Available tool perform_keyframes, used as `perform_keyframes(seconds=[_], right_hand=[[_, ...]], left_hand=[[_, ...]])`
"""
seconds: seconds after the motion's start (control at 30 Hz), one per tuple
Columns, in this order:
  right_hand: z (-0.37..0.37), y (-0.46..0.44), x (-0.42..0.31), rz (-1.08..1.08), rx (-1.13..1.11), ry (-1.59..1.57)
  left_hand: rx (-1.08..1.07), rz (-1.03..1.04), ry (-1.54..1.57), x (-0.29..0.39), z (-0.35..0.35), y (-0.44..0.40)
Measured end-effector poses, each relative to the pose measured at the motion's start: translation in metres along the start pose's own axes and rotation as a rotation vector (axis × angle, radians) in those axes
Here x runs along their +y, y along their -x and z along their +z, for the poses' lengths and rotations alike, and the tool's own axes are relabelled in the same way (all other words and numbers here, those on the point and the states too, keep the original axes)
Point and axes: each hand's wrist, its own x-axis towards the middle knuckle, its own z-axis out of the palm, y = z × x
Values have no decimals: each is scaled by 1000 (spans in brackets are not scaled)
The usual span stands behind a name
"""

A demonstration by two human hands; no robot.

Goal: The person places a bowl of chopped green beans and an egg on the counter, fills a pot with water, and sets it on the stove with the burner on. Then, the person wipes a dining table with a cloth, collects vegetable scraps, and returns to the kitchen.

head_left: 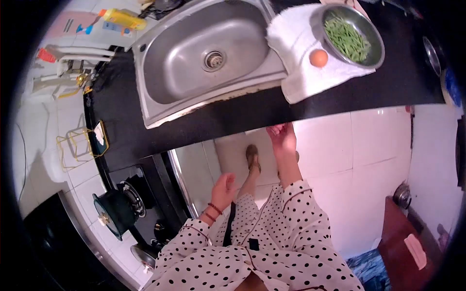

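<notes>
My left hand [224,189], with red bracelets at the wrist, hangs in front of my body below the counter edge, its fingers loosely curled and partly hidden. My right hand [282,135] is near the front edge of the black counter, fingers bent; whether it holds anything does not show. Beyond it on the counter, a white cloth [303,80] bears an orange round item [318,58] and a steel bowl [379,54] of cut green beans [345,39]. Left of the cloth is the steel sink [179,72], with nothing in its basin.
A dark green pot [115,213] stands by the stove [133,196] at the left. A yellow wire rack [73,145] is on the left wall side. A yellow bottle [124,19] lies behind the sink. At the lower right is a dark red surface [398,242].
</notes>
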Motion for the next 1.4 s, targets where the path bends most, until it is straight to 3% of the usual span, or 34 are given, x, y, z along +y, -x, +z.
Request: perform_keyframes(seconds=[0.07,0.13,0.2,0.3,0.37,0.43,0.47,0.53,0.6,0.63,0.67,0.93,1.27,1.4], right_hand=[[10,40,-17,-34,225,167],[-28,66,-45,-199,276,512],[-49,93,-77,-208,378,628],[-93,91,-119,-528,318,955],[-114,92,-153,-522,425,1060],[-123,97,-174,-542,505,1180],[-127,99,-178,-579,521,1282],[-137,85,-176,-583,535,1315],[-146,64,-177,-606,542,1326],[-149,59,-180,-621,545,1332],[-148,60,-183,-624,573,1394],[-127,118,-147,-725,474,1326],[-147,108,-148,-716,572,1222],[-148,107,-148,-694,632,1179]], left_hand=[[-51,-60,41,-13,11,-29],[-129,-89,33,-21,33,-59],[-209,-95,-11,-30,46,-93],[-148,80,-69,-47,92,-166],[-114,136,-182,-36,134,-209],[-38,267,-294,-70,179,-268],[-22,334,-53,-120,205,-317],[81,342,-378,-122,231,-373],[138,121,-555,-116,265,-428],[232,315,-592,-166,286,-473],[239,305,-604,-174,296,-489],[192,211,-678,-159,292,-491],[125,218,-707,-150,297,-480],[120,313,-662,-139,283,-431]])
